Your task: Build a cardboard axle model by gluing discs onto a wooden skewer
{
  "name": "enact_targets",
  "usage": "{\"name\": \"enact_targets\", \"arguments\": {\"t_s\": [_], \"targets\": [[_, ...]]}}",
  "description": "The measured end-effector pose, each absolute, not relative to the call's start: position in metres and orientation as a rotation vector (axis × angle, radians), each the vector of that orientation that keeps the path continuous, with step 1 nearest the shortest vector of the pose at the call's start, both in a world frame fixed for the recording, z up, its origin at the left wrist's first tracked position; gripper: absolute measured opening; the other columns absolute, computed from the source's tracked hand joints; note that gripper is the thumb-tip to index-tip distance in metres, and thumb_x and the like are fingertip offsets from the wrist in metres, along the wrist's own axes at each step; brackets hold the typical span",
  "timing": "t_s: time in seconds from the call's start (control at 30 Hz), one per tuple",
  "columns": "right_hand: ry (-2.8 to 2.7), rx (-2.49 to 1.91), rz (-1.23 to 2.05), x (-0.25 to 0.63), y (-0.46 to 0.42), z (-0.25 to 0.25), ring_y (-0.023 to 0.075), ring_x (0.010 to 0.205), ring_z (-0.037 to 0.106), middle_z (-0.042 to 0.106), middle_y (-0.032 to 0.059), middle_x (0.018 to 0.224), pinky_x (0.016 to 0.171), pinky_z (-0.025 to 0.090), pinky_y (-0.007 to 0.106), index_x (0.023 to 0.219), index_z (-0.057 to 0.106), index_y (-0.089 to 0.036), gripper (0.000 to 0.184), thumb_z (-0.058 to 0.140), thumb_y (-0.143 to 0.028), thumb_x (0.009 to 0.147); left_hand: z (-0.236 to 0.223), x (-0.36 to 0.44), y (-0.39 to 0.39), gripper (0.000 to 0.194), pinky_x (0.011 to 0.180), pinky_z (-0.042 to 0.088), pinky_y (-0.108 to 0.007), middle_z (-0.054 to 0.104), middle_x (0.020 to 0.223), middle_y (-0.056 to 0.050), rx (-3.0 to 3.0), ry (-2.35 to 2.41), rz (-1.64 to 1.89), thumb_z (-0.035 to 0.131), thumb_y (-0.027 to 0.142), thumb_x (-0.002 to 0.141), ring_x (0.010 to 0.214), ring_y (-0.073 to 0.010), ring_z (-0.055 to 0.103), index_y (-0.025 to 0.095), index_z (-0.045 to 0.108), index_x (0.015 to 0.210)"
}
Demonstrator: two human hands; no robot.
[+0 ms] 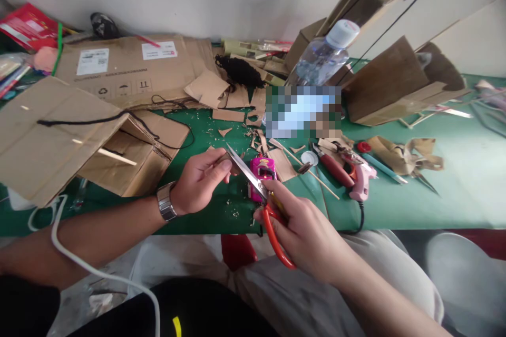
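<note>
My right hand (304,229) is closed around the red handles of a pair of scissors (247,172), their blades pointing up and left. Between thumb and fingers, my left hand (200,181) pinches a small piece of cardboard (234,167), partly hidden by the thumb and blades. The blades lie against or just over this piece; whether they are cutting into it I cannot tell. Under the scissors, a magenta box-like object (263,164) with a dark window and a small red light rests on the green table (209,216).
Cardboard structures stand at left (59,131) and right (387,84). A clear bottle (324,58) is behind the scraps. A pink glue gun (361,181) and red-handled pliers (336,168) lie to the right. A white cable (98,274) crosses my left forearm.
</note>
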State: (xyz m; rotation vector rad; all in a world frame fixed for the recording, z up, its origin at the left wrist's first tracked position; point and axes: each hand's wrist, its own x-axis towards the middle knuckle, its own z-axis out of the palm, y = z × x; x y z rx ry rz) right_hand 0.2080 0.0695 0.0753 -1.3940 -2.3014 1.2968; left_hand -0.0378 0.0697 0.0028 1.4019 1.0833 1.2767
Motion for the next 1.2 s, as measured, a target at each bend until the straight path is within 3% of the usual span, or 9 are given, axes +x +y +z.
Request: {"name": "enact_targets", "arguments": {"t_s": [0.17, 0.33, 0.47, 0.57, 0.7, 0.8, 0.9, 1.07, 1.2], "targets": [[-2.068, -1.263, 1.512, 0.21, 0.069, 0.079, 0.016, 0.064, 0.045, 0.055, -0.0052, 0.073, 0.061, 0.038, 0.031, 0.127, 0.062, -0.024, 0.028, 0.066, -0.045, 0.109, 0.004, -0.038, 0.075, 0.038, 0.059, 0.049, -0.025, 0.072, 0.073, -0.002, 1.379, 1.182, 1.244, 0.066, 0.047, 0.108, 0.062, -0.0125, 0.061, 0.018, 0.073, 0.084], [-1.741, -1.136, 1.608, 0.215, 0.069, 0.082, 0.0149, 0.066, 0.039, 0.05, -0.0027, 0.083, 0.059, 0.037, 0.03, 0.117, 0.063, -0.025, 0.037, 0.063, -0.062, 0.11, -0.006, -0.04, 0.086, 0.034, 0.076, 0.061, -0.032, 0.084, 0.103, -0.011, 1.533, 1.324, 1.152, 0.062, 0.042, 0.109, 0.087, -0.0201, 0.076, 0.016, 0.079, 0.124], [-1.576, -1.162, 1.708, 0.22, 0.071, 0.082, 0.0128, 0.059, 0.03, 0.045, -0.0049, 0.079, 0.05, 0.027, 0.029, 0.119, 0.061, -0.027, 0.043, 0.069, -0.066, 0.106, -0.013, -0.042, 0.087, 0.059, 0.109, 0.054, -0.054, 0.076, 0.137, -0.018, 1.981, 1.609, 0.974, 0.062, 0.027, 0.104, 0.122, -0.0332, 0.07, 0.017, 0.056, 0.162], [-1.543, -1.129, 1.751, 0.223, 0.072, 0.082, 0.0113, 0.057, 0.027, 0.044, -0.0054, 0.079, 0.047, 0.022, 0.029, 0.12, 0.061, -0.027, 0.04, 0.071, -0.063, 0.106, -0.014, -0.042, 0.083, 0.089, 0.111, 0.049, -0.062, 0.068, 0.147, -0.023, 2.19, 1.761, 0.74, 0.074, 0.031, 0.096, 0.133, -0.0428, 0.061, 0.014, 0.034, 0.174], [-1.556, -1.142, 1.715, 0.224, 0.072, 0.084, 0.0111, 0.058, 0.029, 0.046, -0.0044, 0.081, 0.047, 0.023, 0.028, 0.121, 0.061, -0.027, 0.043, 0.072, -0.066, 0.105, -0.014, -0.042, 0.081, 0.082, 0.11, 0.051, -0.063, 0.064, 0.15, -0.023, 2.331, 1.722, 0.564, 0.075, 0.033, 0.096, 0.136, -0.0453, 0.057, 0.015, 0.042, 0.169], [-1.567, -1.162, 1.689, 0.222, 0.073, 0.087, 0.0119, 0.059, 0.031, 0.047, -0.0037, 0.081, 0.048, 0.025, 0.029, 0.12, 0.062, -0.026, 0.048, 0.072, -0.069, 0.103, -0.014, -0.045, 0.084, 0.062, 0.118, 0.05, -0.06, 0.063, 0.149, -0.021, 2.371, 1.622, 0.651, 0.065, 0.018, 0.099, 0.138, -0.0402, 0.057, 0.015, 0.053, 0.16], [-1.585, -1.162, 1.676, 0.22, 0.074, 0.087, 0.0125, 0.06, 0.033, 0.049, -0.0031, 0.082, 0.049, 0.027, 0.029, 0.118, 0.062, -0.026, 0.047, 0.072, -0.07, 0.102, -0.013, -0.046, 0.085, 0.064, 0.123, 0.05, -0.057, 0.064, 0.147, -0.018, 2.361, 1.551, 0.774, 0.06, 0.009, 0.097, 0.138, -0.0358, 0.058, 0.018, 0.053, 0.16], [-1.59, -1.165, 1.649, 0.219, 0.074, 0.085, 0.0133, 0.061, 0.034, 0.049, -0.0029, 0.081, 0.05, 0.029, 0.029, 0.118, 0.062, -0.026, 0.048, 0.072, -0.07, 0.102, -0.015, -0.042, 0.083, 0.072, 0.12, 0.045, -0.069, 0.059, 0.163, -0.022, 2.33, 1.702, 0.647, 0.07, 0.032, 0.098, 0.148, -0.0474, 0.05, 0.017, 0.05, 0.166], [-1.601, -1.149, 1.669, 0.221, 0.074, 0.083, 0.0128, 0.06, 0.031, 0.047, -0.0036, 0.08, 0.049, 0.027, 0.029, 0.118, 0.063, -0.026, 0.045, 0.071, -0.068, 0.104, -0.014, -0.04, 0.083, 0.058, 0.115, 0.042, -0.07, 0.063, 0.165, -0.016, 2.34, 1.719, 0.534, 0.064, 0.029, 0.1, 0.151, -0.0479, 0.049, 0.021, 0.062, 0.158]]}}
